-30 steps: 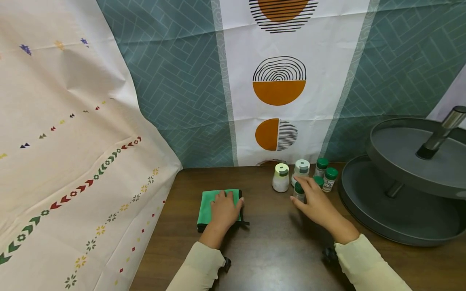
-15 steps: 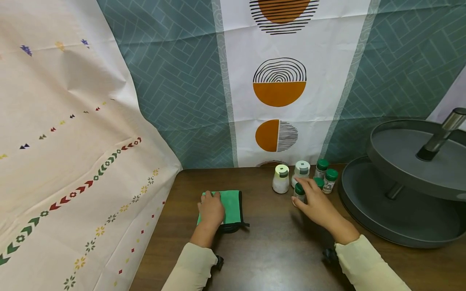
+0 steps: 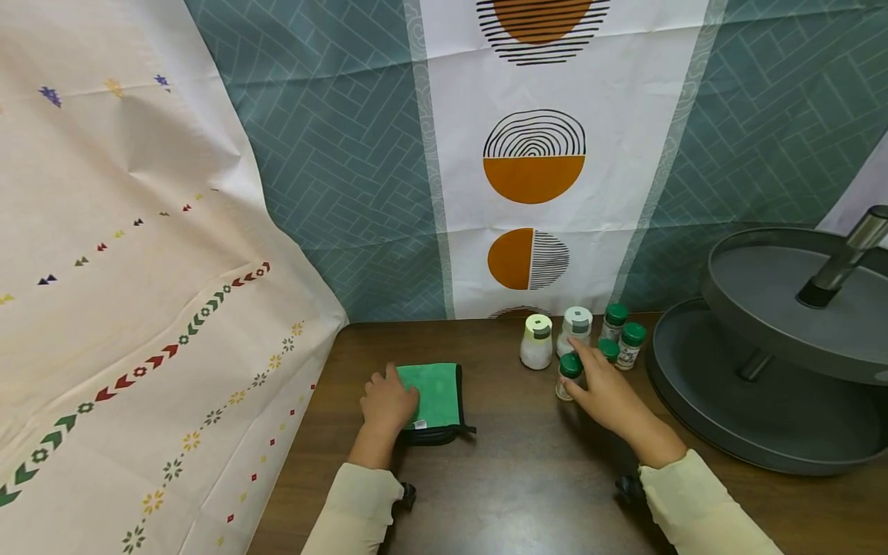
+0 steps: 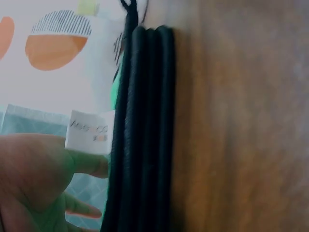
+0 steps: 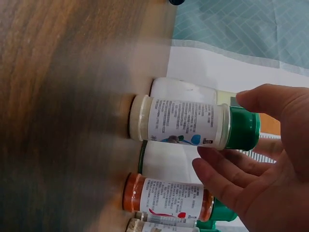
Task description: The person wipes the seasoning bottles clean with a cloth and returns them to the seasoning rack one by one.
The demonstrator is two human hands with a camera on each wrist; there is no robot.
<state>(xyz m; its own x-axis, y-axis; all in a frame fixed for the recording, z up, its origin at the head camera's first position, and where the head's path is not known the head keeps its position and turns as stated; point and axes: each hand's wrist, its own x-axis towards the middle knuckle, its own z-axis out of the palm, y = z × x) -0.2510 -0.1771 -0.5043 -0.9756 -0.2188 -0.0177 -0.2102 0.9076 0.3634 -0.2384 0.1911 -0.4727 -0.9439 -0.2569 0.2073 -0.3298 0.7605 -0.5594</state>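
Note:
In the head view, my left hand (image 3: 388,401) rests at the left edge of a folded green cloth (image 3: 433,393) with black trim. The left wrist view shows its stacked black edges (image 4: 145,130) and a white tag (image 4: 89,131), with my fingers against the green side. My right hand (image 3: 610,393) pinches a spice jar (image 3: 569,376) with a green cap, thumb on one side and fingers on the other. In the right wrist view this jar (image 5: 183,121) holds pale contents and stands with its base at the table.
Beside the right hand stand two white-topped shakers (image 3: 536,343), (image 3: 576,327) and several green-capped jars (image 3: 630,347), one with reddish contents (image 5: 166,195). A grey two-tier tray (image 3: 756,439) occupies the right of the wooden table (image 3: 513,493). Patterned fabric (image 3: 347,193) hangs behind.
My left hand has slid left across the cloth from its middle to its left edge, uncovering the green surface. The jar at my right hand has shifted slightly towards me; that hand barely moved.

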